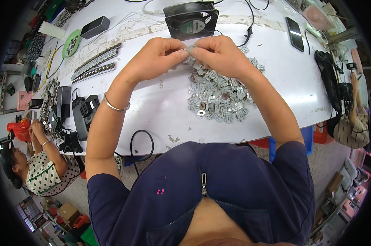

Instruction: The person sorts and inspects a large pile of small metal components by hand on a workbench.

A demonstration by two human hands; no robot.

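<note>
My left hand and my right hand meet above the white table, just in front of a black box fan. Both have thumb and fingers pinched together on a small metal part, mostly covered by the fingertips. Below my right hand spreads a heap of small silvery metal parts, with a few brownish round pieces among them. My left wrist wears a silver bangle and rests over bare tabletop left of the heap.
Rows of small round parts line the table's left, near a green tray and a dark box. Black devices and a looped cable lie nearer. A phone is at right. Other people sit at both sides.
</note>
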